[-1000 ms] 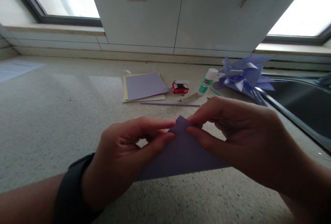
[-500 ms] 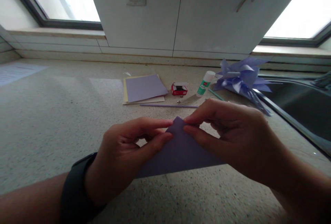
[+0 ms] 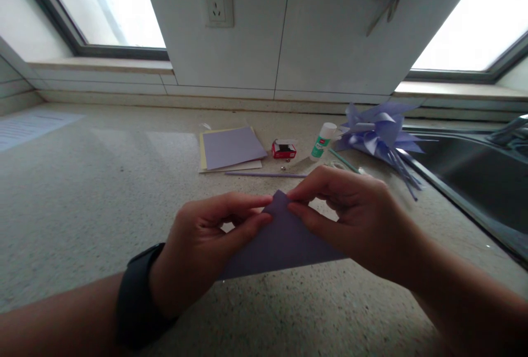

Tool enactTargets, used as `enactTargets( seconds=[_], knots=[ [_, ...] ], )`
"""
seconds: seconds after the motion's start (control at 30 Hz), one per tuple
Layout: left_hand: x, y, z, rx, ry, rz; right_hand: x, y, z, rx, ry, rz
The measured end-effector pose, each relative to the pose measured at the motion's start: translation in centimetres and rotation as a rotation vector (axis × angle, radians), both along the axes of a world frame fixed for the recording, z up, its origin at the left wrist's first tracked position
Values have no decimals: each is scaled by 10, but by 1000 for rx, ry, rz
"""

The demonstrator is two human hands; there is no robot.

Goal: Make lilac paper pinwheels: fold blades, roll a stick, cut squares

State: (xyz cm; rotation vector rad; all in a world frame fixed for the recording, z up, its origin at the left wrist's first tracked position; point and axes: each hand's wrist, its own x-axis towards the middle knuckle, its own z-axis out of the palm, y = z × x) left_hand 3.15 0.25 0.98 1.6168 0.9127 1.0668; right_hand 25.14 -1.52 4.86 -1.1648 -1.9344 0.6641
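Between my hands is a purple sheet of paper (image 3: 280, 244), folded into a triangle with its tip pointing away from me. My left hand (image 3: 218, 236) pinches the left edge close to the tip with thumb and forefinger. On the opposite edge, my right hand (image 3: 346, 214) pinches the paper just beside the tip. Parts of the triangle's lower corners are hidden behind my hands. Past the tip, a thin purple stick (image 3: 266, 174) lies on the counter, its right end covered by my right hand.
Behind are stacked paper squares (image 3: 233, 148), a small red box (image 3: 284, 149), an upright glue stick (image 3: 322, 141) and a green stick (image 3: 344, 160). Purple paper pinwheels (image 3: 381, 131) lie beside the sink (image 3: 466, 181). A printed sheet (image 3: 37, 125) rests far left on the speckled counter (image 3: 103, 197).
The view has tilted slightly, so the wall and counter things sit a little lower. Both hands keep their pinch on the folded paper, which looks nearly unchanged.
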Motion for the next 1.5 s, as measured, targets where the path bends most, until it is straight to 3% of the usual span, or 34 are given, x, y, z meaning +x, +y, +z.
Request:
enactTargets(
  seconds=[0.5,0.7,1.03,1.5],
  knots=[
    [-1,0,0,38,20,5,-1,1,1,17,3,-1],
    [1,4,0,-84,-59,-31,1,1,0,19,18,-17],
    [3,-1,7,7,25,97,-1,0,0,46,-1,-14],
    [2,0,6,59,30,89,-1,0,-1,61,-16,-27]
  ],
)
